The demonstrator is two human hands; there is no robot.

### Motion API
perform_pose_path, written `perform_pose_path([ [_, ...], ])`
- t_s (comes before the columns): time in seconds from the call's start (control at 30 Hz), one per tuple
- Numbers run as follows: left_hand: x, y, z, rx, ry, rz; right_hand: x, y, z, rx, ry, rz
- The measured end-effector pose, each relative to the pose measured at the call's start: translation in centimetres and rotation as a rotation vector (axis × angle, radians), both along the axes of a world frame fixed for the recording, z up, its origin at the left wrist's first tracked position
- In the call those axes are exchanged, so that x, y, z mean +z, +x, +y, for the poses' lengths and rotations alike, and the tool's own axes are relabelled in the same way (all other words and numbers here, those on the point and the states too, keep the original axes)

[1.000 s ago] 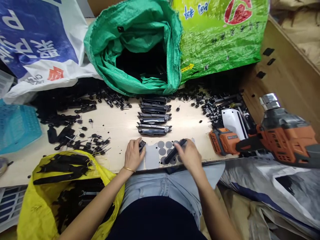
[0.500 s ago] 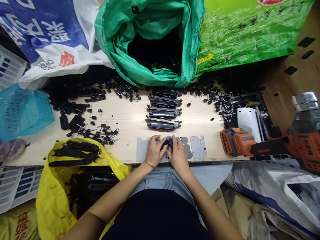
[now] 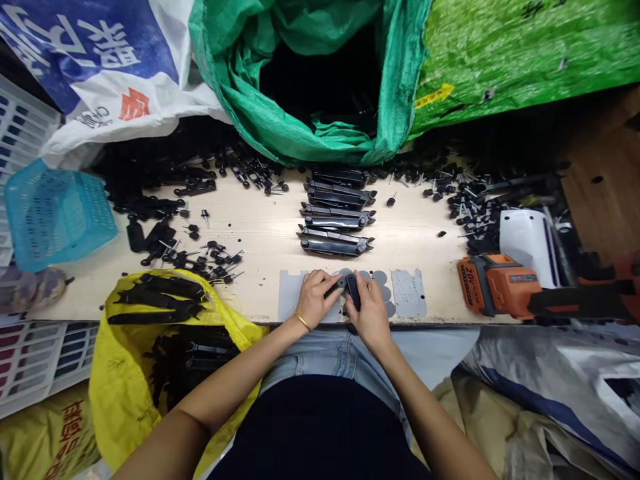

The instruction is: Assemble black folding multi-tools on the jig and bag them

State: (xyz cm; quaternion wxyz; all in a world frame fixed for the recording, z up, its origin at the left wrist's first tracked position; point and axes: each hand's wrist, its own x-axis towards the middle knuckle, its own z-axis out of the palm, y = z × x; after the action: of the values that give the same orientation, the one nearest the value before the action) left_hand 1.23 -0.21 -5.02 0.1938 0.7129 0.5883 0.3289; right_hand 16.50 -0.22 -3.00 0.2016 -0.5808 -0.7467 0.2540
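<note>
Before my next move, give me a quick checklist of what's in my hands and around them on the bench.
1. Left hand grips a small black piece: ok.
2. Right hand grips a longer black bar: ok.
3. The two held pieces joined together: cannot tell; fingers cover too much.
4. Row of black assemblies beyond the hands, untouched by them: ok.
5. Orange power tool apart from both hands: ok.
6. Loose pins gathered in a container: not ok, scattered on the bench.
</note>
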Motion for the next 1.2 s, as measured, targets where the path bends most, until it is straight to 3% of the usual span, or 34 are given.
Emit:
perform_pose_path([
  [0.2, 0.1, 0.2, 0.4, 0.013, -0.012, 0.023, 0.0, 0.2, 0.2, 0.039, 0.029, -0.004],
  [0.43, -0.1, -0.1, 1.0, -0.146, 0.121, 0.112, -0.2, 0.2, 0.3, 0.039, 0.027, 0.042],
  [0.6, 0.0, 0.0, 1.1, -0.080, 0.143, 0.138, 0.0, 0.3, 0.4, 0.034, -0.002, 0.033],
  [0.7, -0.2, -0.3, 1.5, -0.176, 0.170, 0.141, 0.1, 0.2, 0.5, 0.022, -0.005, 0.045],
  [0.83, -0.3, -0.6, 2.2, -0.208, 0.082, 0.180, -0.1, -0.1, 0.6, 0.007, -0.009, 0.033],
  [0.93, 1.4, -1.0, 2.4, -0.228, -0.030, 0.262, 0.3, 0.1, 0.7, 0.009, -0.015, -0.058],
  [1.0, 3.7, -1.6, 2.2, -0.192, -0.012, 0.241, 1.4, 0.4, 0.7, 0.013, 0.039, -0.122],
  [1.07, 6.3, -2.3, 1.6, -0.071, 0.054, 0.091, 3.3, 0.5, 0.3, 0.043, 0.145, -0.144],
  [1.13, 8.2, -2.5, 0.7, 0.038, 0.051, -0.116, 5.6, 0.1, -0.2, 0.163, 0.259, -0.121],
  [1.2, 8.8, -1.6, -0.5, 0.047, -0.029, -0.248, 7.8, -1.1, -0.8, 0.383, 0.325, -0.073],
])
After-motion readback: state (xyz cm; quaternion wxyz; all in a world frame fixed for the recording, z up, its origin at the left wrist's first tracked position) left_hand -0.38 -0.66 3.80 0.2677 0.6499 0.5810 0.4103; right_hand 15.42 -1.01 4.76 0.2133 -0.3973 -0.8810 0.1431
